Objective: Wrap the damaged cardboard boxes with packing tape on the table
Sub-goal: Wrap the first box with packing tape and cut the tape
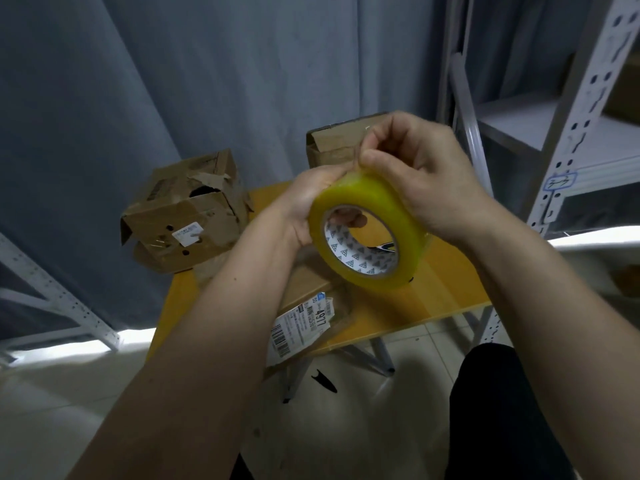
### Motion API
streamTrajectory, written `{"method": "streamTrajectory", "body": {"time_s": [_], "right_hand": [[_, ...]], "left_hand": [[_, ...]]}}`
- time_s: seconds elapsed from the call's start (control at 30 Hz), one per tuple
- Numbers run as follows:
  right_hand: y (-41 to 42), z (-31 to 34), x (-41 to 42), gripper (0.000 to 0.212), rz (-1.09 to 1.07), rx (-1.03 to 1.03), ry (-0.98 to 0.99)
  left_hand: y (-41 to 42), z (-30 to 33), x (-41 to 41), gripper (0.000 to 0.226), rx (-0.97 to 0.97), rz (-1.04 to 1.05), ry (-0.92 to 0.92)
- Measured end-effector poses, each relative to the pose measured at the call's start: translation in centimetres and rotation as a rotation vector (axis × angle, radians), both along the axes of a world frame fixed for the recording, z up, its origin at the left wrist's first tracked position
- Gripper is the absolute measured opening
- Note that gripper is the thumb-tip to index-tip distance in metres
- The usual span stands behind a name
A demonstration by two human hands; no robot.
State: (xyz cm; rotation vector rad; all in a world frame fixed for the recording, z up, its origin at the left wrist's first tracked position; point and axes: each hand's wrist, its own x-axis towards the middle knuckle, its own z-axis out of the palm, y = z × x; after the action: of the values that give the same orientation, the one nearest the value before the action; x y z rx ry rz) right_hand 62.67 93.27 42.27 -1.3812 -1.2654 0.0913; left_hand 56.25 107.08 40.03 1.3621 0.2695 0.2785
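L hand (304, 199) grips tape roll (369, 233) above table (433, 299), fingers thru core. R hand (415, 174) pinches tape end. Torn box (183, 216) at far left corner.

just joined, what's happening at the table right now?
A person holds a yellow tape roll above the table. The left hand grips the roll with fingers through its core, while the right hand pinches at the tape's end on the top of the roll. No tape is on a box yet. A torn cardboard box sits at the far left, another box stands behind the hands, and a labelled box lies under the forearms.
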Motion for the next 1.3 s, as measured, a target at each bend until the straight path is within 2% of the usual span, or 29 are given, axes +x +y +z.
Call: {"method": "streamTrajectory", "body": {"time_s": [0.13,0.2,0.23,0.3,0.33,0.37,0.43,0.5,0.6,0.67,0.73,0.77,0.83,0.9,1.0,1.17,1.23,1.3], "right_hand": [[-1.2,-0.4,1.4,0.012,0.002,0.046,0.225],[-1.6,-1.1,2.6,0.017,-0.033,0.003,0.315],[-1.8,-1.4,3.2,0.019,-0.08,-0.021,0.355],[-1.9,-2.1,4.9,0.022,-0.226,-0.064,0.414],[-2.0,-2.5,5.8,0.024,-0.295,-0.092,0.425],[-2.0,-3.1,6.5,0.025,-0.346,-0.132,0.433],[-1.8,-4.8,7.5,0.027,-0.409,-0.217,0.497],[-1.5,-7.1,8.4,0.026,-0.442,-0.239,0.68],[-0.5,-10.0,10.3,0.016,-0.499,-0.256,0.942],[0.3,-11.1,11.4,0.006,-0.466,-0.325,1.041],[0.6,-12.2,12.0,0.009,-0.468,-0.357,1.122],[0.5,-12.8,12.1,0.003,-0.5,-0.378,1.111],[0.7,-14.2,12.3,0.017,-0.583,-0.467,1.043],[0.8,-15.6,12.3,0.015,-0.652,-0.533,0.924],[1.2,-16.9,12.5,0.017,-0.697,-0.58,0.746],[0.6,-17.8,13.7,0.026,-0.702,-0.695,0.493],[0.4,-17.9,13.9,0.022,-0.711,-0.742,0.393],[0.5,-18.0,14.1,0.02,-0.683,-0.79,0.328]], "left_hand": [[-1.3,-2.1,1.8,0.055,-0.199,0.005,0.069],[-2.4,-3.0,2.5,0.05,-0.296,0.14,0.072],[-2.9,-3.8,2.8,0.044,-0.248,0.251,0.043],[-4.1,-6.1,3.4,0.033,0.068,0.419,-0.02],[-5.0,-7.2,3.5,0.027,0.207,0.419,-0.033],[-5.6,-8.2,3.5,0.03,0.266,0.38,-0.006],[-5.8,-9.7,3.5,0.058,0.255,0.282,0.113],[-5.1,-10.3,3.5,0.071,0.299,0.198,0.244],[-4.3,-11.2,4.1,0.042,0.476,0.144,0.396],[-4.7,-11.9,4.4,0.04,0.469,0.079,0.468],[-4.7,-12.4,4.5,0.038,0.428,0.025,0.515],[-4.5,-12.5,4.5,0.031,0.366,0.016,0.533],[-4.1,-12.1,4.5,0.014,0.135,-0.004,0.572],[-4.0,-11.9,4.7,0.017,0.012,-0.033,0.599],[-4.6,-12.4,5.2,0.02,-0.013,-0.067,0.634],[-4.9,-13.2,6.4,0.019,-0.073,-0.011,0.665],[-4.5,-13.1,6.9,0.027,-0.005,0.028,0.698],[-3.7,-13.0,7.1,0.031,0.189,0.127,0.739]]}}
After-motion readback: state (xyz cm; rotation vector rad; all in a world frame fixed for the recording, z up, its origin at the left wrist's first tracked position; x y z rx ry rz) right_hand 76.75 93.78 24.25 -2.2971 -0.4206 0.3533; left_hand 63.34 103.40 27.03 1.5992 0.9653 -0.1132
